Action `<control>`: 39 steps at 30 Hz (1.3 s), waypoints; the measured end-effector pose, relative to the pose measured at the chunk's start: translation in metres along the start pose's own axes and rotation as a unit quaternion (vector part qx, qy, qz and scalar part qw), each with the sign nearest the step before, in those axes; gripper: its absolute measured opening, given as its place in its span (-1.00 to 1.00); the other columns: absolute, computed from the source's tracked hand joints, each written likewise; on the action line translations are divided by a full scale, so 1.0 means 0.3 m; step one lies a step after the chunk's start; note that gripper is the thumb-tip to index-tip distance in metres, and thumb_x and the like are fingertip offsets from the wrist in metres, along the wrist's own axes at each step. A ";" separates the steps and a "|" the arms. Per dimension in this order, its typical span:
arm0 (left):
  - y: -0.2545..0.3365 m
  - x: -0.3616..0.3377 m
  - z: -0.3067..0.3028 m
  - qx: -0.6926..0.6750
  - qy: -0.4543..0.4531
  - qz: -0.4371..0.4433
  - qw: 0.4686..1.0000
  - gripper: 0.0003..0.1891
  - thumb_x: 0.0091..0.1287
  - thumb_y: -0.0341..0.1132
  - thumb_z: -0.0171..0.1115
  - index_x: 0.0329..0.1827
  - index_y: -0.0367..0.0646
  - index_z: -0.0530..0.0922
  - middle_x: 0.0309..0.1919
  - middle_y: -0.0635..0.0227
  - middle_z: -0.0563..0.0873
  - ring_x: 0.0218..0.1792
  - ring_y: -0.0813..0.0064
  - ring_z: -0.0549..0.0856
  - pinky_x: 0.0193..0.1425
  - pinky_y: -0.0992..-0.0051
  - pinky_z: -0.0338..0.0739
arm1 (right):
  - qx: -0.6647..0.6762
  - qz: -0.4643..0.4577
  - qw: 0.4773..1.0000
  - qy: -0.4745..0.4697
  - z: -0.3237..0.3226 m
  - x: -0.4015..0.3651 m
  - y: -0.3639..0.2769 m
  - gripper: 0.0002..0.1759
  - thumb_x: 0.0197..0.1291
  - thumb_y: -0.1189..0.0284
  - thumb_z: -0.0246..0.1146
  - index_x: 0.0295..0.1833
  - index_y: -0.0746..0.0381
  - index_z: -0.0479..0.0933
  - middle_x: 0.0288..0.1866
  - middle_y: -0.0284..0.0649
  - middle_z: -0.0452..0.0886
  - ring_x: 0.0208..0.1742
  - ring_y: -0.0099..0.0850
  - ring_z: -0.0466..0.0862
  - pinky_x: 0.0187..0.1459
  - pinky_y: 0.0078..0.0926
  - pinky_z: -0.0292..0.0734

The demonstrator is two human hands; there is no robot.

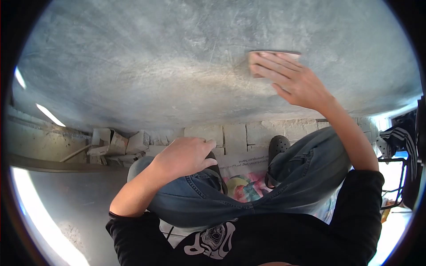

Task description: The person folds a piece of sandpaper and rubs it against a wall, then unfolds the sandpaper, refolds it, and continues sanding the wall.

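My right hand [295,82] lies flat over a sheet of sandpaper [289,56], pressing it against a broad grey surface [146,53]. Its brownish edge shows above and below my fingers, which are slightly blurred. A paler, rubbed-looking patch spreads over the surface to the left of this hand. Resting by my left knee, my left hand [185,155] holds nothing that I can see; its thumb and forefinger stand apart, and the other fingers are mostly hidden.
Whitish bricks or blocks [235,135] line the foot of the surface. Broken pieces of board [117,142] are piled at the left. Between my dark clogs [278,145] lies a printed, colourful sheet [246,184]. A black metal frame [395,181] and striped cloth [401,135] are at the right.
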State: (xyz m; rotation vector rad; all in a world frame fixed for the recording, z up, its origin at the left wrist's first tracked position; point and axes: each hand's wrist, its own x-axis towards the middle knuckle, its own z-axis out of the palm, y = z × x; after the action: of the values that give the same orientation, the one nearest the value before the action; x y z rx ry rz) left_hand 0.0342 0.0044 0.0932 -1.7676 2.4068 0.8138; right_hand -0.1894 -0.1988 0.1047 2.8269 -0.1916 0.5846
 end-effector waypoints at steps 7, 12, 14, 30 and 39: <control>0.036 0.020 -0.027 -0.003 -0.049 0.013 0.999 -0.67 0.20 -0.14 0.14 -0.21 -0.26 0.40 -0.44 0.14 0.57 -0.30 0.08 0.58 -0.25 0.20 0.44 | -0.016 0.054 0.998 -0.036 -0.028 -0.055 0.015 -0.33 -0.04 0.59 0.16 0.28 0.05 0.28 0.34 -0.40 0.25 0.33 -0.40 0.26 0.36 -0.35 0.16; 0.029 0.036 -0.028 -0.001 -0.057 0.007 0.998 -0.68 0.20 -0.16 0.14 -0.24 -0.27 0.39 -0.45 0.13 0.57 -0.30 0.07 0.58 -0.26 0.20 0.44 | -0.008 0.003 1.000 0.010 0.005 0.032 0.000 -0.39 -0.04 0.62 0.14 0.22 0.07 0.36 0.26 -0.43 0.36 0.27 -0.49 0.35 0.31 -0.45 0.24; 0.025 0.042 -0.028 0.005 -0.061 0.000 0.998 -0.68 0.21 -0.15 0.14 -0.24 -0.27 0.39 -0.45 0.12 0.57 -0.29 0.08 0.59 -0.26 0.19 0.44 | -0.011 -0.013 0.999 0.030 0.024 0.089 -0.029 -0.42 -0.04 0.62 0.13 0.20 0.07 0.38 0.24 -0.46 0.38 0.25 -0.53 0.37 0.29 -0.50 0.27; -0.023 0.014 -0.010 0.011 -0.039 -0.021 0.999 -0.65 0.20 -0.09 0.13 -0.22 -0.24 0.44 -0.49 0.10 0.59 -0.36 0.07 0.60 -0.29 0.20 0.46 | 0.042 -0.056 0.993 0.091 0.177 0.297 -0.177 -0.54 0.09 0.60 0.04 0.14 0.07 0.40 0.21 -0.54 0.41 0.20 -0.52 0.42 0.16 -0.59 0.40; -0.129 0.025 -0.143 -0.066 0.155 -0.252 0.953 -0.68 0.20 -0.12 0.14 -0.12 -0.15 0.57 -0.36 0.20 0.69 -0.33 0.30 0.68 -0.21 0.38 0.53 | 0.677 0.211 0.702 -0.059 0.041 0.219 -0.135 -0.43 0.18 0.55 0.11 0.31 0.31 0.16 0.03 -0.10 0.51 -0.05 -0.49 0.55 -0.07 -0.54 0.46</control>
State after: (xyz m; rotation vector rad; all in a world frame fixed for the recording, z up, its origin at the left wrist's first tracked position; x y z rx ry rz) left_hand 0.0778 -0.0290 0.1129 -2.5715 1.9186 0.6818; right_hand -0.1179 -0.1683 0.1117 4.3264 -0.6951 0.8776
